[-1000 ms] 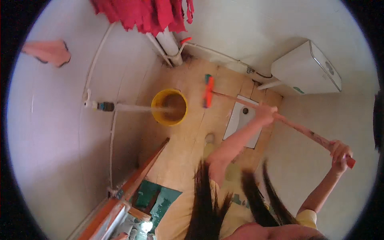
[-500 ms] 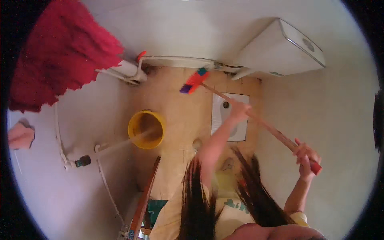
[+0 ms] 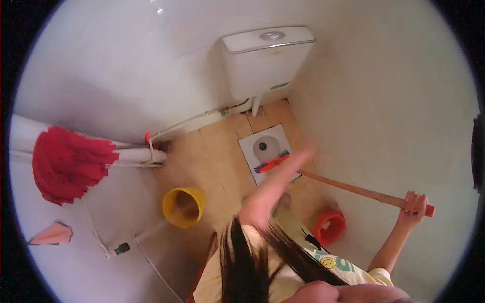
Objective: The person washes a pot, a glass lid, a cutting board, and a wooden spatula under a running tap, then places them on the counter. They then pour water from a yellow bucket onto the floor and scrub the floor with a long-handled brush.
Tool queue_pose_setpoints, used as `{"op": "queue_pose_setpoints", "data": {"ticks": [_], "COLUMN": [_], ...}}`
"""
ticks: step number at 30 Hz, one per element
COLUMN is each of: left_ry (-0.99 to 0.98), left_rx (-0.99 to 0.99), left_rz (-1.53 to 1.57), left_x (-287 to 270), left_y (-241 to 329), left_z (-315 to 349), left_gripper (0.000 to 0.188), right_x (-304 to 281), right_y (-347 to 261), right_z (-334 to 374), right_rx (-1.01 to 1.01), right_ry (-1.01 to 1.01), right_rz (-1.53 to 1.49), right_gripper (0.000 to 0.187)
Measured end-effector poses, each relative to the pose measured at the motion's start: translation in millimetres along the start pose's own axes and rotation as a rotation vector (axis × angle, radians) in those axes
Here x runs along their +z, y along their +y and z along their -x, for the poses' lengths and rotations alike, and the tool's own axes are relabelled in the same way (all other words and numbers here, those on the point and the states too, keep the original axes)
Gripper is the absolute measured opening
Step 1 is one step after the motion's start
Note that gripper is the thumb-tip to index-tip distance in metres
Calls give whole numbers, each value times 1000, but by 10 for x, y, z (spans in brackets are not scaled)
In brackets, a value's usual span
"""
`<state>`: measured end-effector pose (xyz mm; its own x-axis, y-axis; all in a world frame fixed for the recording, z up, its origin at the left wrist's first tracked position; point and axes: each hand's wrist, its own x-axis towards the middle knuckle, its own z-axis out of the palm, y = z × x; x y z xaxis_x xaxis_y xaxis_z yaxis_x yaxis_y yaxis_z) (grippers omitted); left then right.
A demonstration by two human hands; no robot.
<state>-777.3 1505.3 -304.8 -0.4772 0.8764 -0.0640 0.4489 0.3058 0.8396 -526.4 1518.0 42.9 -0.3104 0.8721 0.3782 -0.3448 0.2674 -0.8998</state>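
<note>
My right hand (image 3: pixel 416 203) is wrapped round the red-tipped end of a broom's wooden handle (image 3: pixel 361 191). The handle slants away to the left, toward the broom's head (image 3: pixel 273 162) with orange, purple and green bristles. That head is over the near part of a white squat toilet (image 3: pixel 247 150) set in the floor. My left arm reaches forward across the handle. Beyond the handle, my left hand (image 3: pixel 306 150) is smeared by motion near the right wall, apparently off the broom; its fingers cannot be made out.
A yellow bucket (image 3: pixel 201 199) stands on the left, with a faint water stream from a wall tap (image 3: pixel 122 248). A red bin (image 3: pixel 337 238) sits by my right side. A white cistern (image 3: pixel 268 65) hangs behind the toilet. Red cloth (image 3: pixel 70 164) drapes over pipes at left.
The view has turned right. The broom's head has come nearer, from the floor left of the toilet to over it. My left hand has left the handle, and my right hand has moved outward.
</note>
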Motion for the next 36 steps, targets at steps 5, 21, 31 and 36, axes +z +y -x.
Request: {"op": "queue_pose_setpoints", "data": {"ticks": [5, 21, 31, 36], "left_ry": [628, 261, 585, -195], "left_rx": [65, 119, 266, 723], "left_rz": [-929, -1226, -1417, -142], "left_x": [-2321, -3266, -2347, -27], "left_y": [108, 1, -14, 906], "left_z": [-1686, -2257, -1356, 1301], "left_gripper": [81, 18, 43, 52], "right_x": [-652, -670, -670, -191], "right_y": [-19, -303, -453, -337], "right_z": [210, 453, 1155, 1336], "right_rx": [-15, 20, -28, -37], "right_ry": [183, 248, 206, 145], "right_rz": [61, 38, 67, 206], "right_gripper": [33, 30, 32, 35]}}
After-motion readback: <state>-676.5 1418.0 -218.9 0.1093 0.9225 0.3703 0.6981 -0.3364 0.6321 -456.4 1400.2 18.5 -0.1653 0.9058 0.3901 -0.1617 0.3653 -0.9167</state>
